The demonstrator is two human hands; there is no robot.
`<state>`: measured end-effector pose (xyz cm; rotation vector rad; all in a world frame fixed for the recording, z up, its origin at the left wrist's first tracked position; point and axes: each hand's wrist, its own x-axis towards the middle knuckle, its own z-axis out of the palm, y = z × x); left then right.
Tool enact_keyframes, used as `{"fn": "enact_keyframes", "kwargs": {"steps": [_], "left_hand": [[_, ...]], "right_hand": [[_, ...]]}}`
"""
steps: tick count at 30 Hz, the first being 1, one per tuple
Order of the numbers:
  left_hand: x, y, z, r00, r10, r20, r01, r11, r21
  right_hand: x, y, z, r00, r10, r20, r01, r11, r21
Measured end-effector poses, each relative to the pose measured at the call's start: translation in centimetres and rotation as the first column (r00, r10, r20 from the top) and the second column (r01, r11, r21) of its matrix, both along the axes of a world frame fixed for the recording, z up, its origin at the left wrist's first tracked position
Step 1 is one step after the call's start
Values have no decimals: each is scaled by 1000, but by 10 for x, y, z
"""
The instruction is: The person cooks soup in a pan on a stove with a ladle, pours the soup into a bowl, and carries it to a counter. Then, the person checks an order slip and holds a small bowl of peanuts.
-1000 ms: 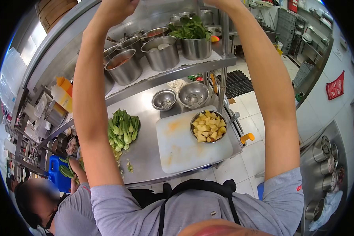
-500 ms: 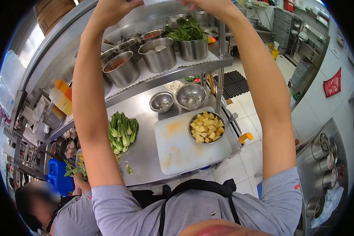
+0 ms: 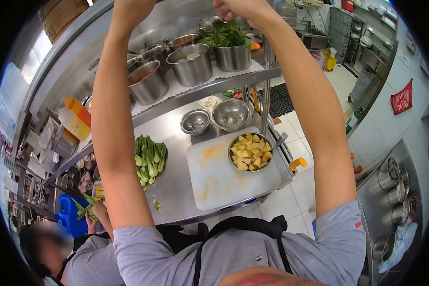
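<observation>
Both my arms reach up to the top edge of the view, above the steel shelf. My left hand is cut off by that edge; its fingers are hidden. A little lower, my right hand has loosely bent fingers partly showing, with nothing visible in them. Nearest below it are leafy greens in a steel pot. A pot with pale round pieces and a pot of red sauce stand along the shelf.
On the counter are a cutting board, a bowl of cubed potatoes, two steel bowls and bok choy. At lower left, a co-worker handles green leaves beside a blue jug.
The white thing between my hands at the top edge is out of view. My right hand has shifted left and lower, showing more fingers. The co-worker's hands and leaves have moved.
</observation>
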<state>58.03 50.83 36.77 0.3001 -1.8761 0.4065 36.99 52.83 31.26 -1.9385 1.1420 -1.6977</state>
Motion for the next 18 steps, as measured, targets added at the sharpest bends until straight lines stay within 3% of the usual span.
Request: {"fn": "enact_keyframes", "kwargs": {"steps": [2, 4, 5, 7, 8, 10, 12, 14, 15, 16, 17, 18], "left_hand": [[-1, 1, 0, 999, -29, 14, 29, 998, -58], [0, 5, 0, 1000, -26, 17, 27, 1000, -9], [-1, 6, 0, 999, -26, 20, 25, 999, 39], [3, 2, 2, 998, -33, 55, 33, 999, 2], [5, -1, 2, 995, -37, 89, 40, 999, -34], [4, -1, 2, 989, -100, 112, 103, 994, -21], [4, 0, 1, 978, -163, 133, 165, 986, -6], [6, 1, -1, 990, -23, 137, 18, 999, 33], [5, -3, -2, 991, -22, 135, 18, 999, 34], [1, -8, -2, 991, -108, 77, 108, 994, 8], [-1, -12, -2, 981, -195, 22, 195, 980, -24], [0, -9, -2, 981, -195, 20, 196, 980, -26]], "right_hand": [[0, -4, -2, 999, 14, 39, -13, 1000, -15], [-1, -5, -2, 980, 180, 84, -186, 980, 68], [-1, -5, -3, 980, 180, 84, -186, 980, 68], [0, 2, -1, 915, 343, 210, -367, 927, 82], [0, 5, 2, 916, 342, 210, -365, 928, 81], [1, 16, 10, 809, 528, 258, -537, 843, -44], [2, 27, 21, 835, 502, 225, -502, 863, -59], [3, 26, 20, 859, 473, 196, -469, 880, -69], [3, 20, 19, 933, 346, 95, -337, 936, -100], [2, 14, 18, 979, 204, -4, -203, 968, -146], [0, 9, 14, 979, 205, -8, -204, 968, -146], [1, 9, 11, 978, 207, -33, -207, 978, 19]]}}
